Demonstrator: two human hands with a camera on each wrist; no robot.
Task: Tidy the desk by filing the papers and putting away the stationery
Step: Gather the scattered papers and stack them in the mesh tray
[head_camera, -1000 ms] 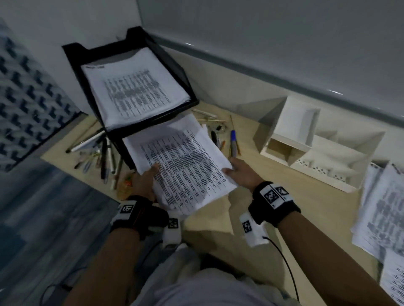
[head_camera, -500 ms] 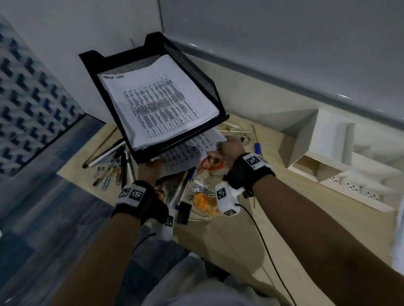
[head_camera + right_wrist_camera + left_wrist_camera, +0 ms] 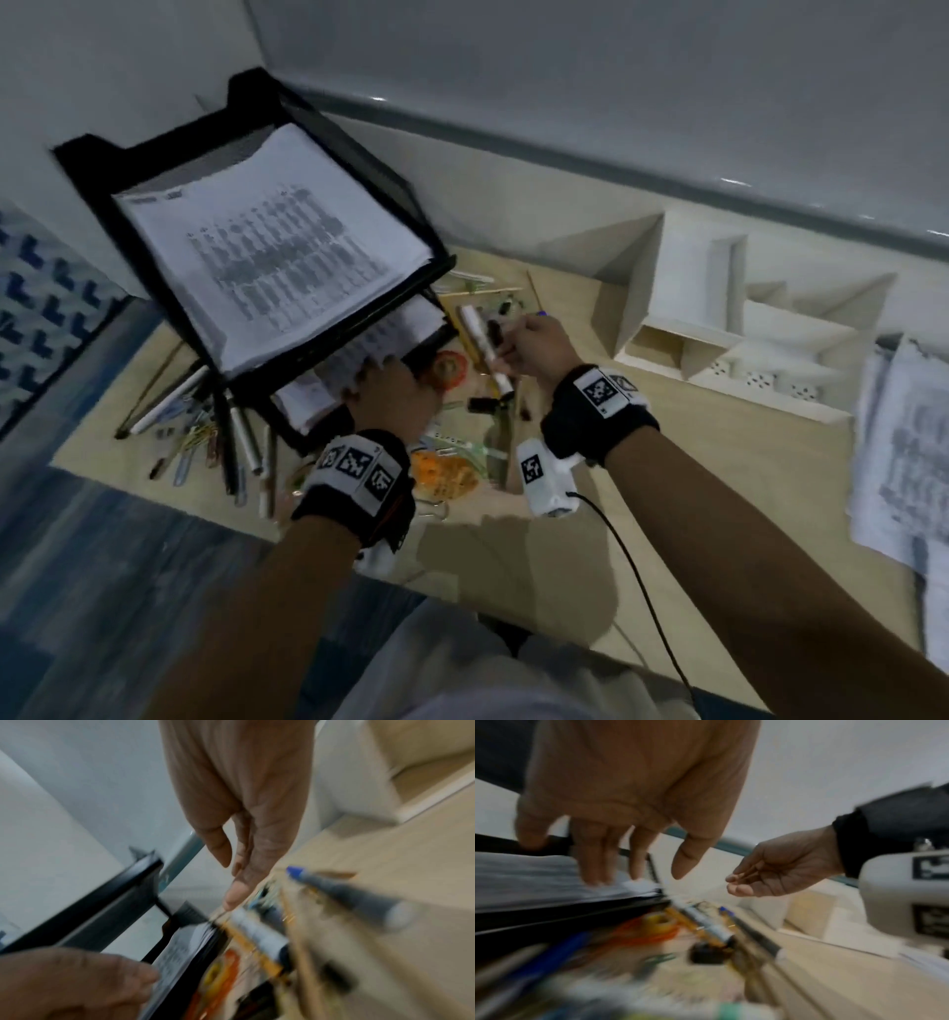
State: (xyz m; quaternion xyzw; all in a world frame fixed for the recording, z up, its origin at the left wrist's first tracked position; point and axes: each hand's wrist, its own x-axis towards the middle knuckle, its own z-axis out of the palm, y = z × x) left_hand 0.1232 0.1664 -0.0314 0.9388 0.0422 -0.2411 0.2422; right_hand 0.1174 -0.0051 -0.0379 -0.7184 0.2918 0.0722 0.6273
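A black two-tier mesh tray [image 3: 369, 169] stands at the desk's back left, with printed papers [image 3: 272, 257] on its top tier. A second stack of papers [image 3: 380, 334] [image 3: 539, 878] lies in the lower tier. My left hand [image 3: 380, 375] [image 3: 639, 876] rests straight fingers on that stack's near edge, thumb free. Just to the right my right hand [image 3: 518, 339] [image 3: 741, 884] [image 3: 228, 882] hovers, relaxed and holding nothing. Below it on the desk lie a white marker [image 3: 485, 349], a blue-capped pen [image 3: 347, 892] and an orange tape roll [image 3: 451, 367].
Several pens and pencils [image 3: 231, 437] lie left of the tray. Orange rubber bands [image 3: 444, 473] and a black binder clip [image 3: 482, 406] sit near my wrists. A white desk organiser [image 3: 719, 318] stands at the back right. More printed papers [image 3: 914, 452] are piled at the right edge.
The stack I held in both hands has gone into the tray's lower tier. My right hand has let go and drawn back right; my left hand now rests on the stack's edge.
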